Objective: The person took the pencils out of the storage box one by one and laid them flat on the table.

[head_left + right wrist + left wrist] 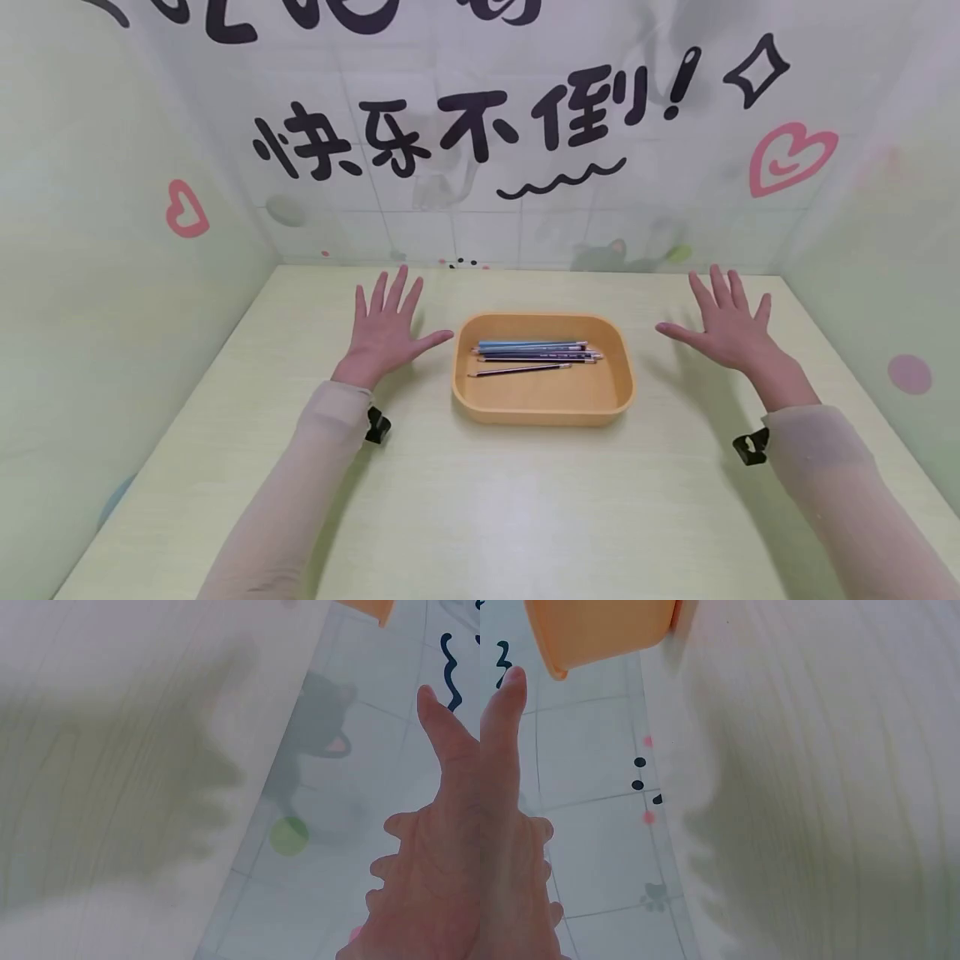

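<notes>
An orange tray (543, 417) with rounded corners stands on the table between both hands. Several pencils (532, 358), blue and dark, lie lengthwise in it, mostly bunched along its far half. To the tray's left, my left hand (380, 335) hovers with fingers spread and holds nothing; its thumb points at the tray's side. My right hand (727, 329) is held over the table farther off on the right, fingers spread, also holding nothing. In the left wrist view the tray's corner (604, 634) shows beyond the thumb. Only a bit of tray edge (371, 609) appears in the right wrist view.
The pale wooden table (517, 508) meets a printed back wall (480, 225) with black lettering, hearts and dots. Side walls close it in at left (112, 275) and right (892, 275). A black wrist device (378, 426) sits on the left sleeve, another (751, 447) on the right.
</notes>
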Demonstrator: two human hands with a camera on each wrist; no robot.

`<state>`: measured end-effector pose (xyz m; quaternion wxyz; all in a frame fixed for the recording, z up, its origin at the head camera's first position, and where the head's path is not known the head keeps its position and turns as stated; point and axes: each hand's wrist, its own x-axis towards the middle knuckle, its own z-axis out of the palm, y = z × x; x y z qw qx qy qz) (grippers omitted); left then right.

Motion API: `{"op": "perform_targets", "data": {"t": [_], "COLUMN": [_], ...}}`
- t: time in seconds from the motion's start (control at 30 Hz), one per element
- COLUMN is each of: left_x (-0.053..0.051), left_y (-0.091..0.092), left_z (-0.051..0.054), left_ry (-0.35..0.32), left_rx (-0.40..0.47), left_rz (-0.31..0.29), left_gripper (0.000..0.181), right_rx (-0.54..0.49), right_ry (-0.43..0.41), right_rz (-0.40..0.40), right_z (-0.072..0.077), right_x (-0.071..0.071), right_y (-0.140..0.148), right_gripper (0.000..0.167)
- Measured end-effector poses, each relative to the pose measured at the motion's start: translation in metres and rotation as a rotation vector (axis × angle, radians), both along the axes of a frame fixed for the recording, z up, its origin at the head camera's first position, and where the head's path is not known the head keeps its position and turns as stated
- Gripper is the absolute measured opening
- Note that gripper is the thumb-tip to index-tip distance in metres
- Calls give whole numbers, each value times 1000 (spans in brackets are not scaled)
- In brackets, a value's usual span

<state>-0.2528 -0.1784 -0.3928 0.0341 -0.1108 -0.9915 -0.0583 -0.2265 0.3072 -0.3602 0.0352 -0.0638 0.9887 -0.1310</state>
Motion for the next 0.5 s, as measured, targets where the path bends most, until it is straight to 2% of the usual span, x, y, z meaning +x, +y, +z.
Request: {"op": "perform_targets", "data": {"t": [0.5], "left_x": [0], "left_y": [1], "left_z": [0], "left_ry": [2], "left_rx": [-5], "left_rz": [-12], "left_gripper": [104], "right_rx": [-32], "right_ry": [35], "right_rz": [27], "right_z": [2], "right_x": [1], "right_y": [-5], "right_gripper": [98]}}
